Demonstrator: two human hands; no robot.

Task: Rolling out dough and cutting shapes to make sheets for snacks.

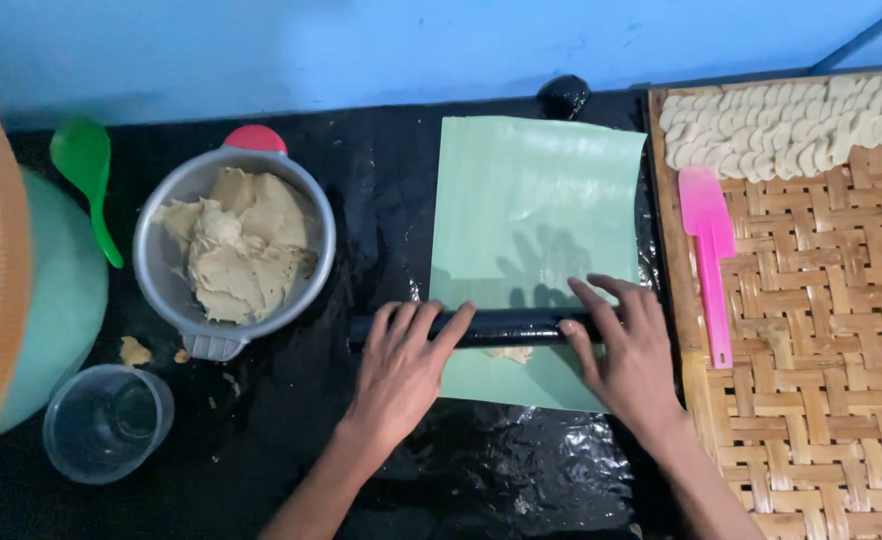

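Note:
A black rolling pin (506,326) lies across a pale green sheet (536,200) on the black work surface. My left hand (401,365) rests flat on the pin's left end, fingers spread. My right hand (626,350) presses on the pin's right end, fingers stretched over it. A bit of tan dough (511,354) peeks out just under the pin on the sheet.
A grey metal bowl (166,300) with a lump of dough (236,250) sits at left, beside a green spoon (86,165), a teal tub (61,300) and a clear plastic cup (106,422). A woven bamboo tray (821,350) at right carries a pink spatula (709,250) and several pale dough pieces (791,125).

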